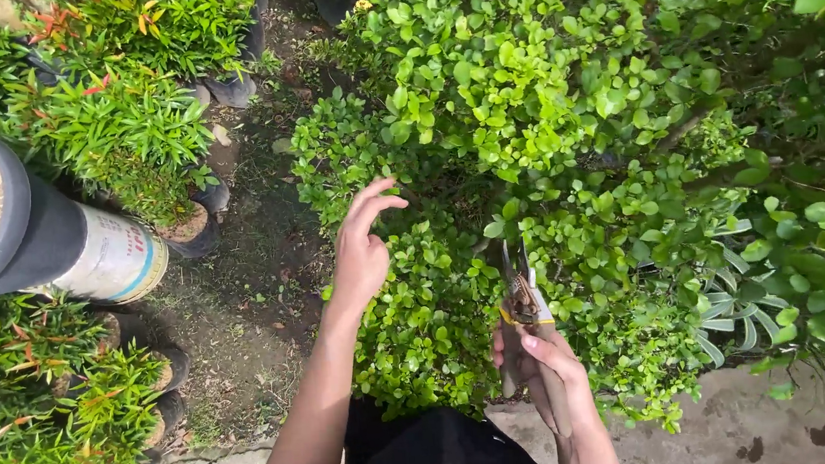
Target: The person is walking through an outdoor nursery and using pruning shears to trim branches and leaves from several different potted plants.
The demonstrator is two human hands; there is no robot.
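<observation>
A dense shrub [521,103] with small rounded bright-green leaves fills the middle and right of the head view. My left hand [362,246] is raised at the shrub's left side, fingers apart and reaching toward the leaves, holding nothing. My right hand [544,370] grips the handles of a pair of pruning shears [523,297]. The blades point up into the foliage, close together near a leafy twig. My dark trousers [432,459] show at the bottom.
A large dark pot [4,228] filled with brown husk stands at the left. Small potted plants [116,138] with narrow green and red leaves surround it, in black bags. Bare soil [240,307] lies between them and the shrub. A concrete edge [728,428] runs along the bottom.
</observation>
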